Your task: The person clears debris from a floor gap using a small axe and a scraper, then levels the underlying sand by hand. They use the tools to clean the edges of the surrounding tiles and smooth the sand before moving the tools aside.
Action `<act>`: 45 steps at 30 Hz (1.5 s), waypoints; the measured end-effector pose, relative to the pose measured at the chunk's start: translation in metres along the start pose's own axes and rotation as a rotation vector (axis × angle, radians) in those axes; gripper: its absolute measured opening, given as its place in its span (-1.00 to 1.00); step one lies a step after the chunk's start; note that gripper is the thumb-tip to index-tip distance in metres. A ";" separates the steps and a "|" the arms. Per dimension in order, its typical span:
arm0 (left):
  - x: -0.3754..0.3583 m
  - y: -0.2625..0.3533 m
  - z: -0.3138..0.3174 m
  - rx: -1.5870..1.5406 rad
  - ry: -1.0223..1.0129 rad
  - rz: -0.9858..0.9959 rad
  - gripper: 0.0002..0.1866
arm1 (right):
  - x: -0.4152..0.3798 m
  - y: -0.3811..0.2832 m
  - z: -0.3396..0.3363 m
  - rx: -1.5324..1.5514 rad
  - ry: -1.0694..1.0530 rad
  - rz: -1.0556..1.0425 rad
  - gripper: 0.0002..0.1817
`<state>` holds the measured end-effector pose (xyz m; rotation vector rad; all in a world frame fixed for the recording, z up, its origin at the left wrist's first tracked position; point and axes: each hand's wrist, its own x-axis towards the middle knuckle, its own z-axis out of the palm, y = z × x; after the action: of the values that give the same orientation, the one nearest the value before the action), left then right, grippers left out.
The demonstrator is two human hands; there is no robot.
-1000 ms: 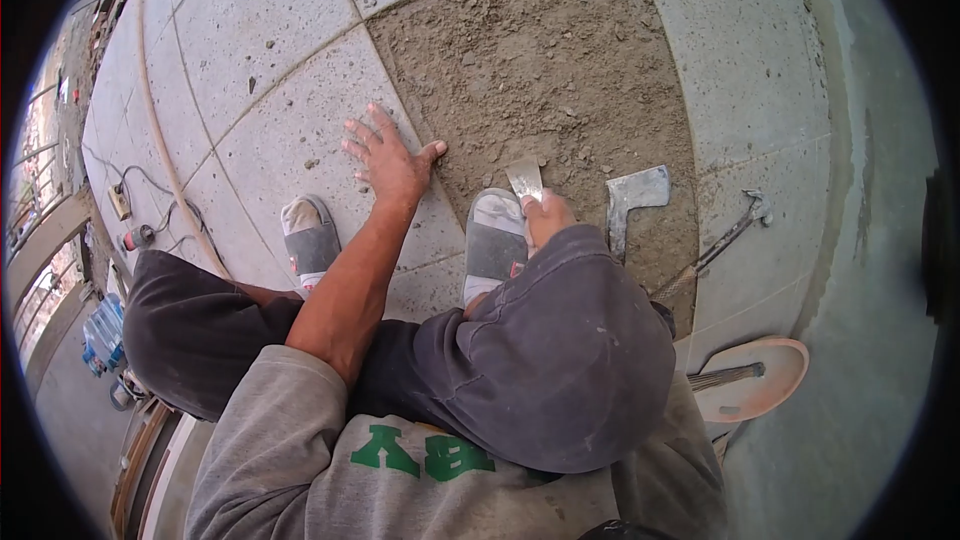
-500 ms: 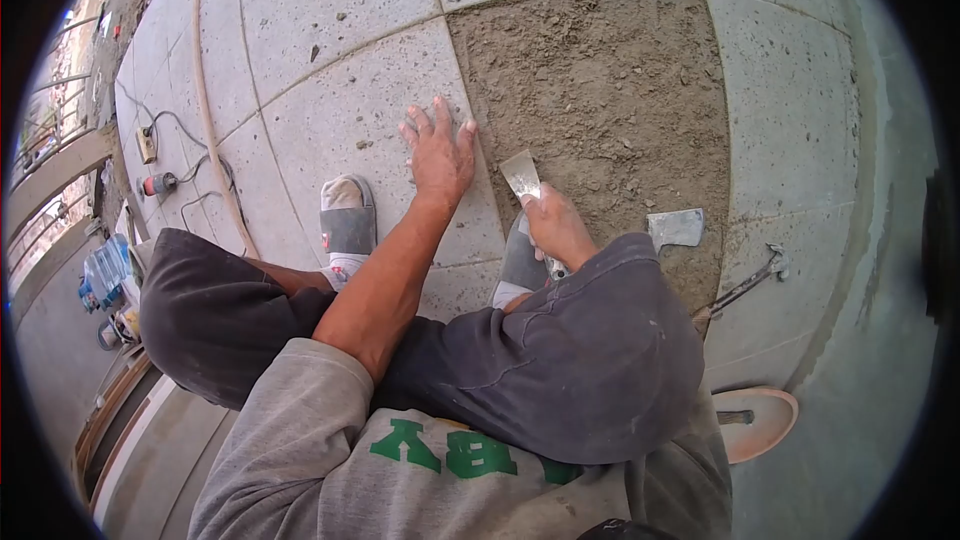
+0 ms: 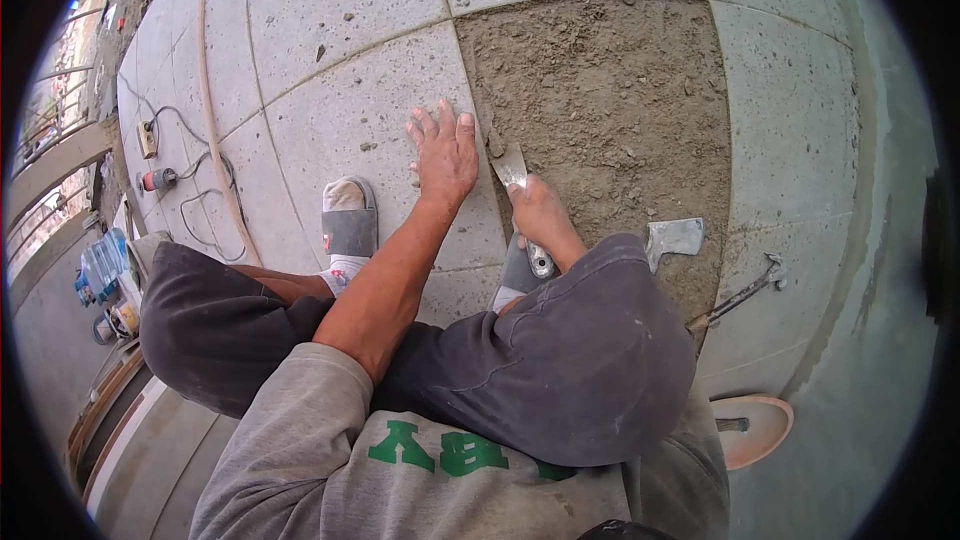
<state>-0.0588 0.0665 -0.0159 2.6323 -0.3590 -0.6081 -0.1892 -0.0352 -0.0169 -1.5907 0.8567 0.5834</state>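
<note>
My left hand point(image 3: 446, 162) rests with fingers spread on a grey floor tile point(image 3: 370, 100), close to its right edge. Wrapped around the handle of a putty knife point(image 3: 510, 168) is my right hand point(image 3: 546, 214). The blade points up and away, at the tile's edge beside a square patch of bare brown mortar bed point(image 3: 620, 100). A small clump of dirt point(image 3: 496, 144) lies by the blade tip. The handle's end, with a hole in it, shows below my right hand.
On the bed's near right part lies a flat metal blade point(image 3: 676, 238). Beyond it are a hammer point(image 3: 770, 275) and a round dish point(image 3: 765, 430). A hose point(image 3: 212, 100), a corded power tool point(image 3: 158, 180) and a water bottle point(image 3: 104, 260) are at left. Crumbs dot the tiles.
My right hand has moved slightly left with the putty knife, whose blade is now at the tile's edge. My left hand stays flat on the tile.
</note>
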 end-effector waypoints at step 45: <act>0.096 -0.025 -0.016 0.200 0.101 0.100 -0.37 | 0.035 -0.087 -0.007 0.232 0.206 0.102 -0.66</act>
<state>0.0361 0.0623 -0.0482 2.8008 -0.5429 -0.4248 -0.0999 -0.0449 0.0109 -1.4171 1.1237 0.3798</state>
